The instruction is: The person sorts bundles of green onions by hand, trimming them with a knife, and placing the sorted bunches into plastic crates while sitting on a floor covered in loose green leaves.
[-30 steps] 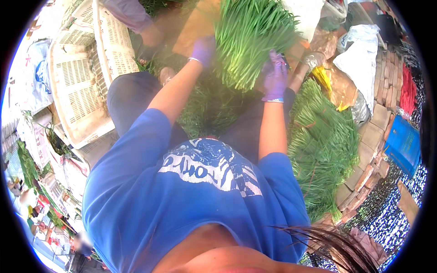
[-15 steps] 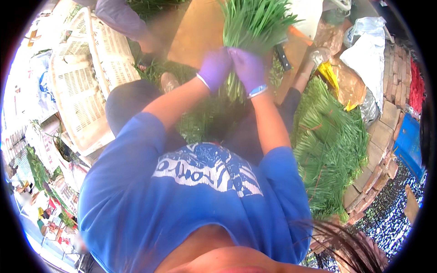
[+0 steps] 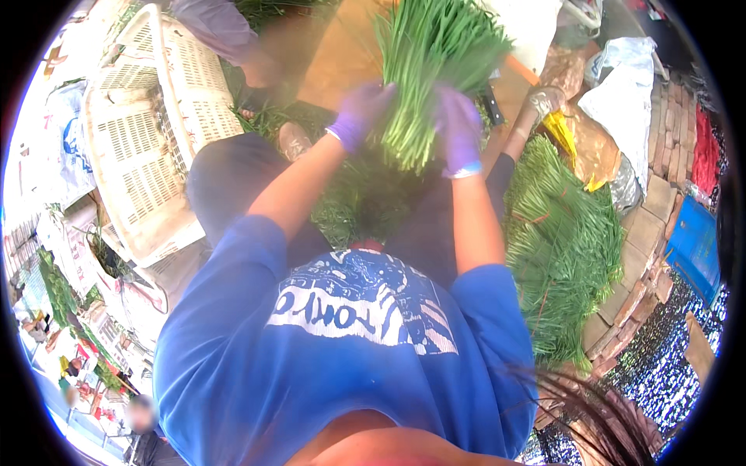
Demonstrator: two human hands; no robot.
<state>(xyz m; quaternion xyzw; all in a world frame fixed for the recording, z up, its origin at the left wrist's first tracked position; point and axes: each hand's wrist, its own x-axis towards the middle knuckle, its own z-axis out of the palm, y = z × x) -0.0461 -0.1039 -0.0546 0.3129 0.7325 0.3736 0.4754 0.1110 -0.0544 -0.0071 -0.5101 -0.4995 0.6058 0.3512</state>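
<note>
A thick bundle of garlic chives (image 3: pixel 423 93) stands between my two purple-gloved hands, its pale green stalk ends toward me and its leaves pointing away. My left hand (image 3: pixel 364 115) is at the bundle's left side, its fingertips against the stalks. On the opposite side my right hand (image 3: pixel 460 128) curves its fingers against the bundle; both hands are somewhat smeared by motion. Under and behind the leaves lies a tan board (image 3: pixel 342 58). A knife's black handle (image 3: pixel 493 107) shows just right of my right hand.
A big heap of tied green chives (image 3: pixel 559 256) lies by my right leg. To the left stands a cream plastic basket (image 3: pixel 140 167). Another person's arm (image 3: pixel 221 31) reaches in at the upper left. Plastic bags (image 3: pixel 625 97) and brick edging (image 3: pixel 649 221) are on the right.
My hands, together around the bundle earlier, have moved apart to its two sides. The bundle's stalk ends now show more fully between them, and the view has shifted slightly.
</note>
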